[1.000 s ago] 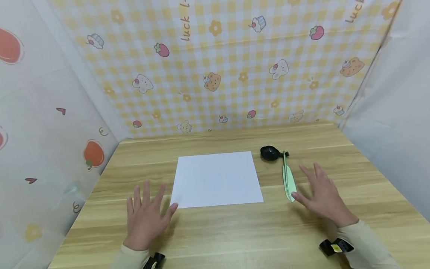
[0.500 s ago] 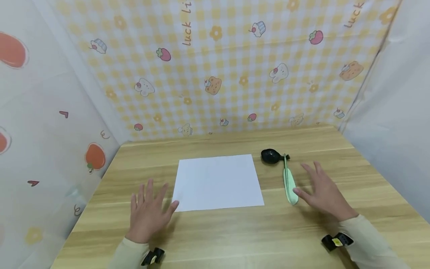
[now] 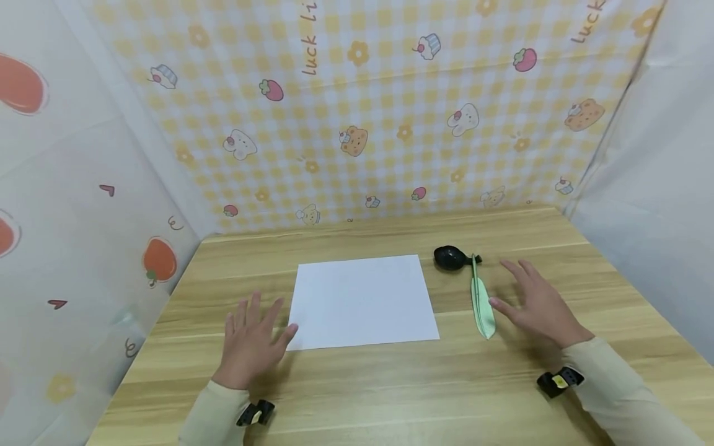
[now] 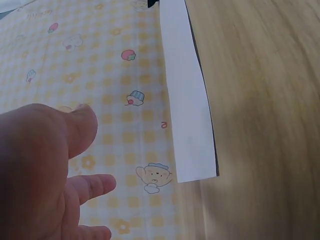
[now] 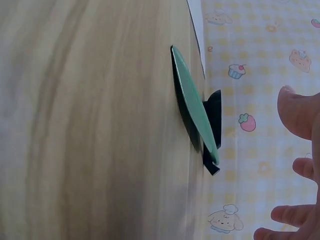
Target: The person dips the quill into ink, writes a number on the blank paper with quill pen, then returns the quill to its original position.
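The left hand is holding nothing; its fingers are spreading apart, the thumb standing well out from them. The right hand is likewise grasping nothing, its fingers loosely extended and the thumb parted from them. In the right wrist view a gap is showing between this thumb and the green leaf-shaped piece, and in the left wrist view the left thumb is hanging apart from the white sheet.

Both hands are hovering palm-down over the wooden tabletop. The left is lying lower left in the head view, its fingers pointing up the frame and its thumb reaching toward the sheet's lower left corner. The right is coming in from the lower right, fingers pointing up and left, the thumb tip ending just beside the green piece. Pale sleeves are covering both forearms.

The green piece is resting right of centre, its long axis running nearly straight up and down the frame: the thin stem is pointing up, the broad blade's tip down and slightly right. Its stem is crossing the neck of a black bulb-shaped object, whose rounded end is facing left and whose neck is pointing right. The sheet is lying flat at the centre, its longer sides running left to right.
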{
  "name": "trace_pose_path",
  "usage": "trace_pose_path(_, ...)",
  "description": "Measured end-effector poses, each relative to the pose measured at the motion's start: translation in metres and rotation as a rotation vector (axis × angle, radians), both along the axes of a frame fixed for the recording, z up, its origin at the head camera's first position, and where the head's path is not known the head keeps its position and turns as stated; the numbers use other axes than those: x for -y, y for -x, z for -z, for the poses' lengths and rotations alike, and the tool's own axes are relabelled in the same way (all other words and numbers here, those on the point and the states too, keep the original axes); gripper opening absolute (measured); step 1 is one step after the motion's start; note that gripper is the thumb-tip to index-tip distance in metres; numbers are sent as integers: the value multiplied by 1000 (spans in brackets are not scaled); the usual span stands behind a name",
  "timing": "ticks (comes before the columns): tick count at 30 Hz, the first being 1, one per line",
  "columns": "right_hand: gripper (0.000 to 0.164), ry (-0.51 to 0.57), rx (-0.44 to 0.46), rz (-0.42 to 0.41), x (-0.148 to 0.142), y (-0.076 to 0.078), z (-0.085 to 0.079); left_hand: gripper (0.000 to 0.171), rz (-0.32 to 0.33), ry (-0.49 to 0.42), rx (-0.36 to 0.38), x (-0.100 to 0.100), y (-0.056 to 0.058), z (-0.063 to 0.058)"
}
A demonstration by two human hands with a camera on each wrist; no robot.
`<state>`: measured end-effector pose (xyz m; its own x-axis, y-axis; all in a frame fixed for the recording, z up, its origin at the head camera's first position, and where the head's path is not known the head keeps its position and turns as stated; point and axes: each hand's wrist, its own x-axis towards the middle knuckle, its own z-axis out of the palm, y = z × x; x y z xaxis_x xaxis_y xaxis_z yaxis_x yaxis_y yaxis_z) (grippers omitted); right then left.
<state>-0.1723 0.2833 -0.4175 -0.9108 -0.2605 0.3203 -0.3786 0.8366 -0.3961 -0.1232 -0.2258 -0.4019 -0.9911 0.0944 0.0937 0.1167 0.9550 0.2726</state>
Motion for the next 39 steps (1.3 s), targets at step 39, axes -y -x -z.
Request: trace_pose_path(39, 39, -173, 32, -208, -8, 77, 8, 62, 223, -28, 133, -2, 46, 8)
